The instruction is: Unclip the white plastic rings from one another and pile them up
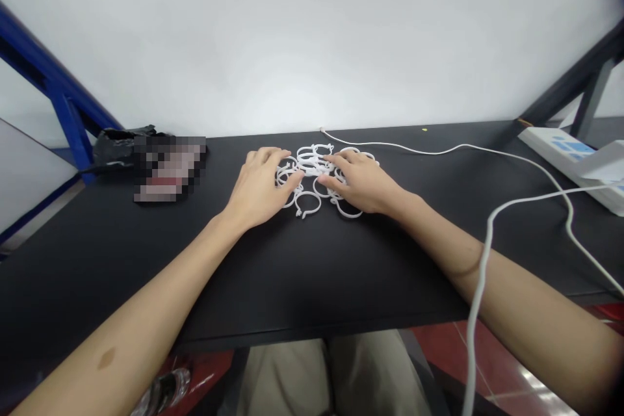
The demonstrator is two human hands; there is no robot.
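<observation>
A loose pile of white plastic curtain rings [308, 203], each a thin hoop with a small loop or catch, lies on the black table. My left hand [266, 187] rests over the left side of the pile, palm down with thumb and fingers apart. On the right side, my right hand [363, 181] is spread over more rings, its thumb and fingertips pointing in toward the middle. Both hands touch or hover just over the rings, and neither grips one that I can see. Some rings are partly hidden under the palms and fingers.
A black plastic bag [114, 148] and a pixelated item [170, 169] lie at the left. A white cable [458, 147] runs along the back and right, with another stretch [480, 292] hanging over my right forearm. A white and blue box [575, 153] stands at the right. Behind is a pale wall [312, 39].
</observation>
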